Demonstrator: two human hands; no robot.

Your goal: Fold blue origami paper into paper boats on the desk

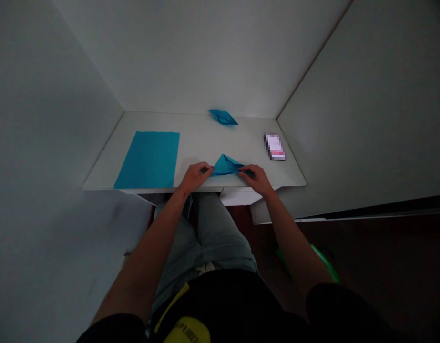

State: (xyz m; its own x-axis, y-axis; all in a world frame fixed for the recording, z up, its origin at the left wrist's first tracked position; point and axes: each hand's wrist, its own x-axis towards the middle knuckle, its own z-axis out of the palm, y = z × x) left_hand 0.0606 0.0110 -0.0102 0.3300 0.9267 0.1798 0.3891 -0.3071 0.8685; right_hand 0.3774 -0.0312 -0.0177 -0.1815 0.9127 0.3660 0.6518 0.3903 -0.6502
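Between my two hands, close to the front edge of the white desk, is a blue folded paper boat (226,165) with a pointed peak in its middle. My left hand (197,175) pinches its left tip between thumb and fingers. At the other end, my right hand (255,178) grips the right side, and its fingers hide part of that tip. Farther back, near the wall, lies a second blue paper boat (223,117), apart from both hands.
Blue paper sheets (148,159) lie flat on the left of the white desk (194,138). A phone with a lit, blurred screen (275,146) rests at the right. Walls close in the desk at the back and both sides. Something green (325,262) is on the dark floor.
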